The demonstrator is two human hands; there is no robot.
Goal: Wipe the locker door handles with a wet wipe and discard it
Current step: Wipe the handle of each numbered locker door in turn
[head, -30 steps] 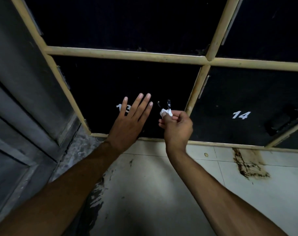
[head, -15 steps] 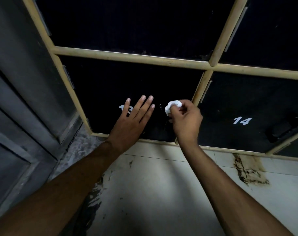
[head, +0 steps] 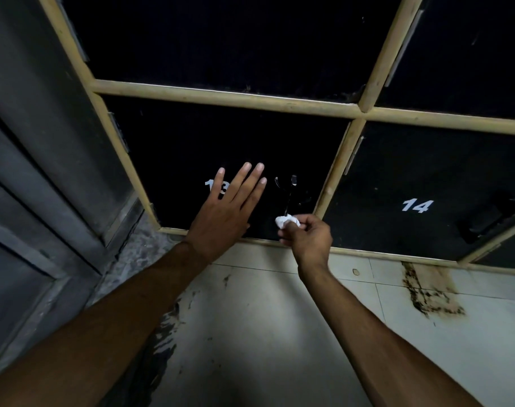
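Observation:
A crumpled white wet wipe (head: 286, 221) is pinched in my right hand (head: 307, 236), pressed at the lower end of the dark glossy handle (head: 290, 195) on black locker door 13 (head: 209, 142). The handle's upper end shows bare above the wipe. My left hand (head: 225, 210) lies flat on door 13 with fingers spread, partly covering the white number. Locker door 14 (head: 426, 183) is to the right, with its own black handle (head: 488, 221) near the right edge.
Pale wooden frame bars (head: 226, 96) separate the black locker doors. A grey panelled door or wall (head: 38, 171) stands close on the left. Below the lockers is a white tiled surface (head: 265, 318) with dark stains and a rusty patch (head: 426, 292).
My right hand has slid the wipe down from the top of handle 13 to its lower end. My left hand stays flat on the door.

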